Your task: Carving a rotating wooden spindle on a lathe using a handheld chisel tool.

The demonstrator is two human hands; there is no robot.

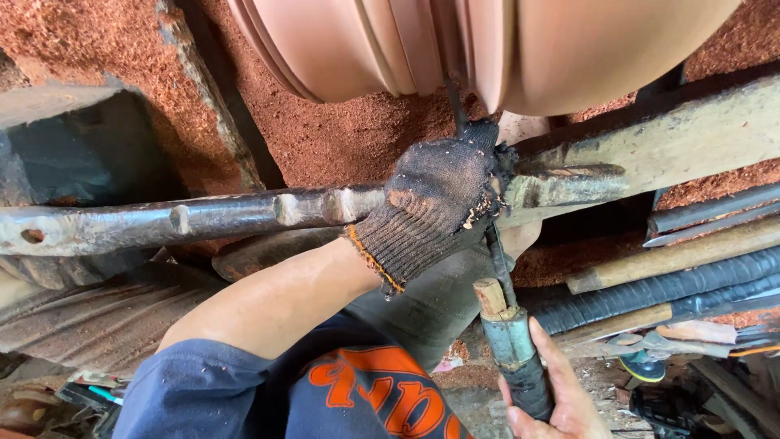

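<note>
My gloved left hand [439,203] pins the stiff, heavy turning tool [508,325] on the rest bar [244,213], right hand [552,390] gripping its handle.

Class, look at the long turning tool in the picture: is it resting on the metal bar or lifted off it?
Resting on it. The gloved left hand presses the tool's shaft against the metal bar, while the bare right hand grips its handle.
</note>
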